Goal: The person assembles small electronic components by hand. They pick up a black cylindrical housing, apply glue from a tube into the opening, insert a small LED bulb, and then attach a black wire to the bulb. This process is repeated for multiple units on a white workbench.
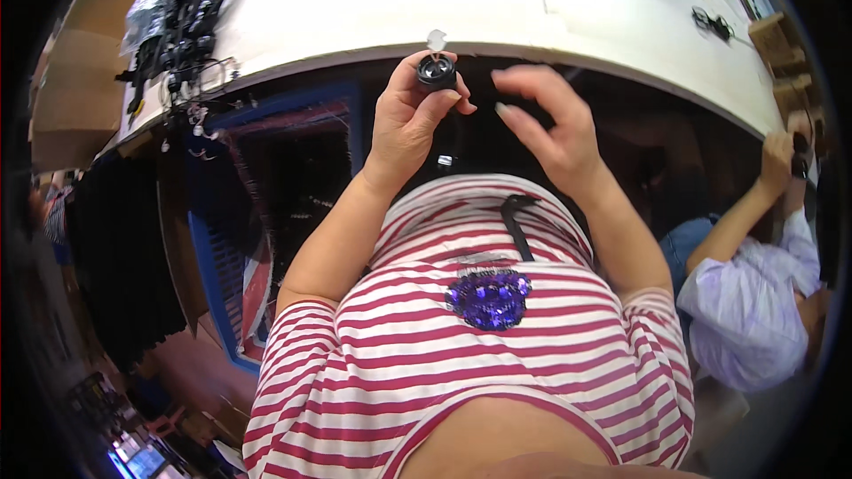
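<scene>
Round black cap [436,72], left hand [410,120] pinching

White table [373,18], black cable pile [182,9]

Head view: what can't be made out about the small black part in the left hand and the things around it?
- Small black round part: lower half hidden by the left hand fingers; too small to identify.
- Right hand: open, palm side hidden.
- Black pile on the white table: tangled, cut off by the rim.
- Co-worker's hands: squeezed at the right rim.
</scene>
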